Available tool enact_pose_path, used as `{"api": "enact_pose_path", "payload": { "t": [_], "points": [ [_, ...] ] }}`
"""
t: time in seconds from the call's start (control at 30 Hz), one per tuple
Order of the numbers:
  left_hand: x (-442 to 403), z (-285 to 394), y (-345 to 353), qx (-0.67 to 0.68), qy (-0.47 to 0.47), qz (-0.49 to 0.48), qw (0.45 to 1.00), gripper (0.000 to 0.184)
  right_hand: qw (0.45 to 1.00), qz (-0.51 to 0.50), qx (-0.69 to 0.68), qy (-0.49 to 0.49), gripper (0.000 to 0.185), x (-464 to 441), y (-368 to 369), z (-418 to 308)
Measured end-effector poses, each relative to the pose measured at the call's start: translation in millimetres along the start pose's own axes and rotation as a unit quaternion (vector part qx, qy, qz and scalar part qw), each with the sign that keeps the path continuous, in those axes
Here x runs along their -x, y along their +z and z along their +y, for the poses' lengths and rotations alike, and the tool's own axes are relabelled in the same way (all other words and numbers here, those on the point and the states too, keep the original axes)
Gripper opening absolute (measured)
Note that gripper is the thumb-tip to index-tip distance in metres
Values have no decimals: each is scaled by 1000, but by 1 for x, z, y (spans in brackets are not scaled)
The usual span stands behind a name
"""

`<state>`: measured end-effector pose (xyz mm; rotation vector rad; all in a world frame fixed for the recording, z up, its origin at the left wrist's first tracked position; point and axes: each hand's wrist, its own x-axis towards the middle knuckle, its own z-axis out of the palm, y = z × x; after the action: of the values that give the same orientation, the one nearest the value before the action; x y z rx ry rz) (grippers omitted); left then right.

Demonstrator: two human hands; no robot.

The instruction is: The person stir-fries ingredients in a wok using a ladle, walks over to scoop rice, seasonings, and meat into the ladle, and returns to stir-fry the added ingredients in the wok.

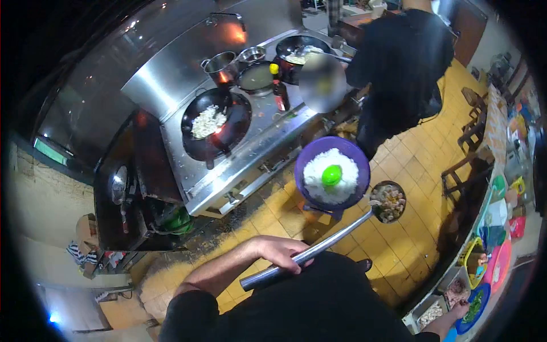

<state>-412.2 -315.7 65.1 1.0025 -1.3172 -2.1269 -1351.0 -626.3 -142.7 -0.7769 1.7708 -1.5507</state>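
My left hand (284, 252) is wrapped round the thick metal handle of a ladle (336, 235). The ladle's round, dark-rimmed bowl is out ahead over the floor and holds chopped pieces of food (390, 203). Far to the right, my right hand (460, 309) is at the edge of a blue dish (482, 317) of chopped greens (474, 306), its fingers closed, with whatever they hold too small to make out. Beside that hand are trays of pale pieces (430, 315) and of pinkish pieces (455, 291).
Ahead, a purple bowl (300, 171) of white rice holds a green object. On the steel stove (256, 137) are a wok (196, 149) with white pieces, a pot (221, 67), a red bottle (281, 97) and another wok. A person in black (399, 68) stands at its far end.
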Motion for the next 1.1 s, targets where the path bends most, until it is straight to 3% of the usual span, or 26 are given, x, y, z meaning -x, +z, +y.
{"api": "enact_pose_path", "payload": {
  "t": [0.07,0.1,0.2,0.27,0.3,0.33,0.37,0.4,0.43,0.47,0.53,0.57,0.6,0.67,0.7,0.73,0.77,0.8,0.83,0.93,1.0,1.07,1.1],
  "points": [
    [35,-3,6,19,29,60,998,26,987,-95,34,-122,16,42,32,-7],
    [50,-5,6,6,36,75,996,26,958,-55,-273,72,20,46,69,-25],
    [86,-39,14,23,62,133,989,27,922,-278,-221,152,20,134,181,-54],
    [106,-47,27,66,79,173,980,26,842,-401,-266,243,18,170,278,-5],
    [113,-61,34,89,65,195,975,25,802,-365,-229,414,20,260,351,-51],
    [118,-74,40,112,49,216,969,23,717,-483,-224,450,18,254,393,18],
    [128,-66,51,129,73,253,956,22,805,-424,-186,370,15,327,459,23],
    [136,-72,59,129,58,278,950,21,839,-430,-91,320,16,402,512,-6],
    [146,-77,69,153,63,293,942,22,699,-554,-147,427,14,425,571,4],
    [158,-80,79,178,68,307,932,22,721,-566,-103,386,19,510,628,-58],
    [178,-72,106,195,66,383,901,23,600,-736,-155,272,35,664,722,-189],
    [179,-67,117,266,61,406,872,25,530,-756,-158,350,47,686,764,-196],
    [177,-70,121,270,60,415,867,25,558,-776,-134,262,50,721,774,-236],
    [181,-83,132,207,35,457,865,27,657,-747,-73,66,44,772,801,-252],
    [179,-82,140,261,25,500,825,28,638,-766,-79,16,47,785,807,-248],
    [182,-89,142,294,68,505,809,27,594,-802,-64,10,42,791,810,-233],
    [186,-85,138,309,81,520,792,28,534,-840,-68,68,34,796,802,-220],
    [187,-76,134,325,99,536,773,29,540,-832,-11,124,24,803,787,-206],
    [194,-65,124,342,141,545,753,31,504,-851,73,133,21,807,776,-191],
    [231,-78,72,340,250,535,732,36,320,-932,156,71,27,815,742,-151],
    [254,-94,10,291,291,517,751,37,198,-950,205,128,32,837,731,-162],
    [265,-80,-60,237,250,557,756,32,196,-951,197,134,33,874,718,-189],
    [255,-107,-100,171,240,583,757,37,206,-945,190,167,31,889,719,-185]
  ]
}}
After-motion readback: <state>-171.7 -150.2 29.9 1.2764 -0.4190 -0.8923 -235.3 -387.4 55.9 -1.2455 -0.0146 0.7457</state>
